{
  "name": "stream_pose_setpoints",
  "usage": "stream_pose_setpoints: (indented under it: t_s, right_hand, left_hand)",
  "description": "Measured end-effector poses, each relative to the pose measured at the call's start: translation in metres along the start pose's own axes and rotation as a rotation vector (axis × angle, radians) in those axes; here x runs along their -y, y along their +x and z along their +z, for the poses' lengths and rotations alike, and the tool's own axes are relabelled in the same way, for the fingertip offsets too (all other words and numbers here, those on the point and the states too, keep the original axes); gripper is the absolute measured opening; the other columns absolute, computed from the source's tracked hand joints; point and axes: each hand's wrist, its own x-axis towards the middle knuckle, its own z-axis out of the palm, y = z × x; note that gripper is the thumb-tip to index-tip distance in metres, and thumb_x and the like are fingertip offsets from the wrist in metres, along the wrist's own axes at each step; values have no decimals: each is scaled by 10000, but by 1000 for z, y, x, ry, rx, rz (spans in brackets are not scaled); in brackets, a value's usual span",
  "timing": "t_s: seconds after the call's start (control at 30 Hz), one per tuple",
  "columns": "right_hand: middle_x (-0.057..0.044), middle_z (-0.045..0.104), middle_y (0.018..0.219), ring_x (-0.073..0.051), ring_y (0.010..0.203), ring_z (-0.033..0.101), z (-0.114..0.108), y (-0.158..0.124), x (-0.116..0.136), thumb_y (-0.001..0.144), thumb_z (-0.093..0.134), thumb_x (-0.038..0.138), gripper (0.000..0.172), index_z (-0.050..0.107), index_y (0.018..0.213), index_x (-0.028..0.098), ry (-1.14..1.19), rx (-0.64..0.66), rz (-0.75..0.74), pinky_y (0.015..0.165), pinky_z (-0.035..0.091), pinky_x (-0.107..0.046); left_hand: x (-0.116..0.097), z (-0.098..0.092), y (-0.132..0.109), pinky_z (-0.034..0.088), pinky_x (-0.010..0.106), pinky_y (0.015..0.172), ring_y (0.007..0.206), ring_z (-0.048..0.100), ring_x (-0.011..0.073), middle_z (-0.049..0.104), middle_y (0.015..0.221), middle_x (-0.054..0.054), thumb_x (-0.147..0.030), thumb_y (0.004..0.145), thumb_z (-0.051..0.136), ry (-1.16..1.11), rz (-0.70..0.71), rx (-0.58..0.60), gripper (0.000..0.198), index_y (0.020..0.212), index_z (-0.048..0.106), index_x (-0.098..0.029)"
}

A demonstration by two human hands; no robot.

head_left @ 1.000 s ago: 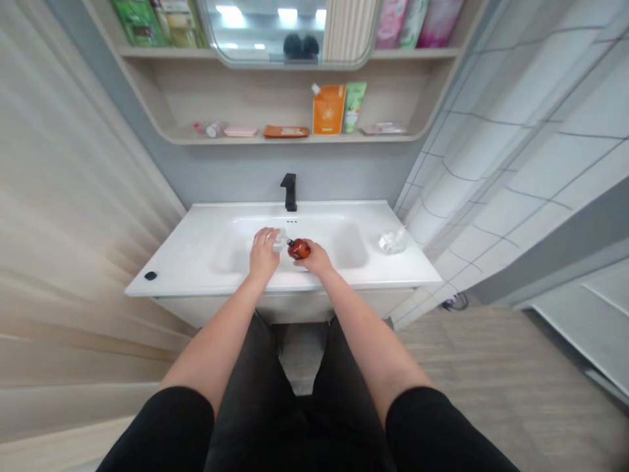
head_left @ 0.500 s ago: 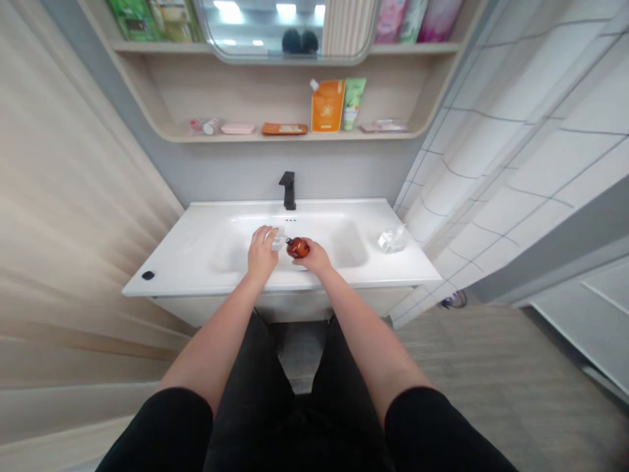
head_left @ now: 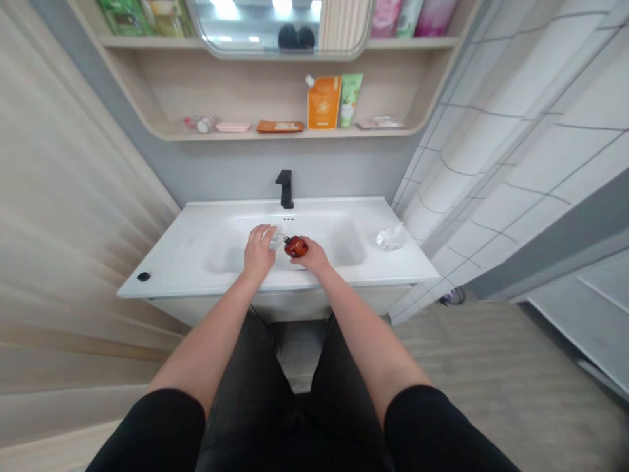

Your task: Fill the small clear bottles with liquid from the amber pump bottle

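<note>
Over the basin of a white sink [head_left: 196,259], my right hand [head_left: 310,257] is wrapped round a small amber-brown bottle [head_left: 296,246] lying on its side, its neck pointing left. My left hand [head_left: 258,250] is closed on a small clear, pale object [head_left: 274,240] held right at the bottle's neck. What the clear object is I cannot make out. The two hands almost touch.
A black tap [head_left: 284,189] stands behind the basin. A crumpled clear plastic piece [head_left: 390,238] lies on the sink's right side, a small black object [head_left: 143,276] at its left front corner. The shelf above holds an orange pouch [head_left: 322,103], a green tube [head_left: 350,99] and flat packets. Tiled wall to the right.
Both hands stay together over the basin with the same grips. The view has shifted slightly, with the scene sliding a little left and up.
</note>
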Motion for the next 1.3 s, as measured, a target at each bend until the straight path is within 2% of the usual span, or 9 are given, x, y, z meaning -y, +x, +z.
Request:
stream_pose_setpoints:
  t_s: [0.97,1.17,1.3]
  right_hand:
    - [-19,815,1232,-298,1159,760,1,0,-1,624,1006,286,797,716,1366,307,31,-24,-6,1089,593,-477]
    - [-44,810,1248,-307,1151,761,3,2,-5,629,1025,319,826,705,1391,287,6,-39,-12,1090,592,-484]
    - [-45,804,1261,-307,1169,759,2,1,-4,636,1024,341,836,697,1403,286,-3,-42,-12,1101,588,-487]
  left_hand:
    - [2,-11,13,445,548,1345,1546,528,348,660,1533,146,27,813,587,49,97,56,776,1533,679,-248]
    - [0,-14,17,443,568,1346,1547,528,354,661,1535,149,40,798,579,58,105,75,807,1545,673,-250]
    - [-2,-17,19,454,560,1339,1544,531,354,660,1532,147,28,814,575,57,120,80,764,1519,689,-241]
